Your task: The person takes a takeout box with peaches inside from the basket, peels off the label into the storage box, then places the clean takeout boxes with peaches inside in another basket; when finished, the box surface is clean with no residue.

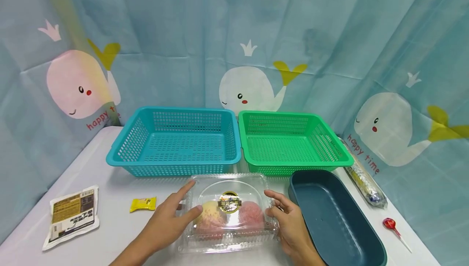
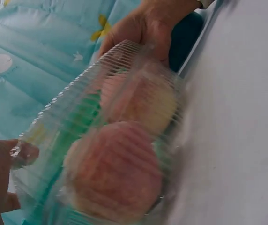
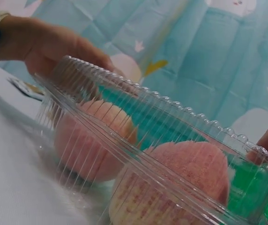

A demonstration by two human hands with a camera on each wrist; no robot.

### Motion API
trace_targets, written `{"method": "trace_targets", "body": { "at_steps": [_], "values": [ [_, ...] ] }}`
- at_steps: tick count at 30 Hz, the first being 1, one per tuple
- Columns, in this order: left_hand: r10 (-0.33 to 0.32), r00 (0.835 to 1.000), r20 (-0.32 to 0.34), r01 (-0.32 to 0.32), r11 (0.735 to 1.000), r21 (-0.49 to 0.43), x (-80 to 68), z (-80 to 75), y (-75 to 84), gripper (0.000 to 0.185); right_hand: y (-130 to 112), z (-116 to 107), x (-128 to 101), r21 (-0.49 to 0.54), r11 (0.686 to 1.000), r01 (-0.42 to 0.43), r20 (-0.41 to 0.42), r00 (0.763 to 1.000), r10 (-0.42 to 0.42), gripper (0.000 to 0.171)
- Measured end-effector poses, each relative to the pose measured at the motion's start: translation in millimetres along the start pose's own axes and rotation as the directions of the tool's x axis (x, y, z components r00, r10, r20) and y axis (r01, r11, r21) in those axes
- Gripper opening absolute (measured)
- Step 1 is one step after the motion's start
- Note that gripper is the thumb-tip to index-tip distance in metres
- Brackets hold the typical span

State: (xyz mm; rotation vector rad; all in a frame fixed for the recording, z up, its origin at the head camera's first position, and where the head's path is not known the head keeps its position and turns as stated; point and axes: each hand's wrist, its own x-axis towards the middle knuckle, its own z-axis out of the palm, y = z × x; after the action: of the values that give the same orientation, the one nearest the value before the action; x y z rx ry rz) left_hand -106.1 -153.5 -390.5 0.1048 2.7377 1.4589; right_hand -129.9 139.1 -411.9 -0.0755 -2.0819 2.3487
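Backdrop: soft blue cloth (image 1: 176,22), creased, printed with white whales and the words "happy time", hung behind and to both sides of the table.
Table: smooth white top (image 1: 110,213), matte.
Clamshell box: clear ribbed plastic box (image 1: 229,211) with a domed lid and a round gold-and-black label, lying flat near the front edge of the table, about midway along it; two round pinkish, pale-yellow fruits sit side by side inside.
Left hand: left hand (image 1: 170,219) lies against the box's left end, fingers fairly straight, index finger along the rim and thumb on the lid; it presses rather than clasps.
Right hand: right hand (image 1: 291,223) is set against the box's right end, fingers loosely extended onto the lid edge, thumb side at the wall; not curled round it.
Blue basket: rectangular turquoise lattice basket (image 1: 121,152) near the back edge, behind the box.
Green basket: matching green lattice basket (image 1: 338,154) touching the blue one on its right.
Dark tub: smooth oval teal tub (image 1: 366,225) just beside the right hand, toward the front right corner.
Foil roll: long shiny wrapped roll (image 1: 364,180) along the right edge.
Lollipop: red lollipop (image 1: 390,223) on a white stick by the right edge.
Sachet: flat white-and-tan packet (image 1: 71,215) near the left edge.
Yellow candy: small wrapped sweet (image 1: 143,204) between sachet and left hand.
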Motion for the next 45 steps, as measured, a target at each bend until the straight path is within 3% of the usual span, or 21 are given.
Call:
{"method": "trace_targets", "body": {
  "at_steps": [9,13,15,17,21,26,31,37,41,45],
  "values": [
    [0.054,0.995,-0.081,-0.067,0.984,-0.167,4.0,20.5,-14.5,0.06,1.4,-0.8,-2.0,-0.039,0.999,-0.008,-0.005,1.0,0.007,0.048],
    [0.081,0.992,-0.102,-0.102,0.969,-0.225,6.2,24.2,-21.5,0.055,-4.2,-1.6,-2.9,-0.177,0.984,-0.013,0.021,1.0,0.017,0.048],
    [0.087,0.99,-0.108,-0.111,0.963,-0.247,7.0,24.6,-24.0,0.054,-11.6,-1.3,-5.4,-0.3,0.954,0.003,0.033,0.999,0.007,0.05],
    [0.089,0.991,-0.105,-0.114,0.956,-0.27,6.8,24.7,-24.7,0.053,-21.9,-0.6,-9.5,-0.425,0.905,0.034,0.038,0.999,-0.02,0.053],
    [0.076,0.993,-0.096,-0.101,0.948,-0.302,6.8,23.6,-24.0,0.053,-49.5,3.0,-15.0,-0.54,0.829,0.144,0.089,0.99,-0.114,0.053],
    [0.082,0.992,-0.091,-0.107,0.945,-0.309,8.2,21.6,-23.5,0.054,-80.2,8.0,-5.2,-0.566,0.762,0.315,0.261,0.945,-0.197,0.042],
    [0.101,0.991,-0.087,-0.124,0.939,-0.321,10.1,23.1,-25.3,0.054,-90.2,17.7,19.9,-0.563,0.733,0.382,0.438,0.89,-0.128,0.03],
    [0.123,0.987,-0.1,-0.151,0.922,-0.356,10.8,25.4,-26.4,0.053,-82.2,37.3,43.9,-0.587,0.719,0.371,0.521,0.854,-0.016,0.02],
    [0.141,0.984,-0.105,-0.171,0.908,-0.383,11.0,25.8,-27.5,0.053,-73.9,51.5,53.6,-0.609,0.682,0.406,0.559,0.829,0.006,0.012],
    [0.167,0.978,-0.121,-0.202,0.898,-0.39,11.0,26.2,-29.2,0.053,-68.7,63.4,57.9,-0.621,0.676,0.396,0.57,0.821,0.042,0.009]
  ]
}}
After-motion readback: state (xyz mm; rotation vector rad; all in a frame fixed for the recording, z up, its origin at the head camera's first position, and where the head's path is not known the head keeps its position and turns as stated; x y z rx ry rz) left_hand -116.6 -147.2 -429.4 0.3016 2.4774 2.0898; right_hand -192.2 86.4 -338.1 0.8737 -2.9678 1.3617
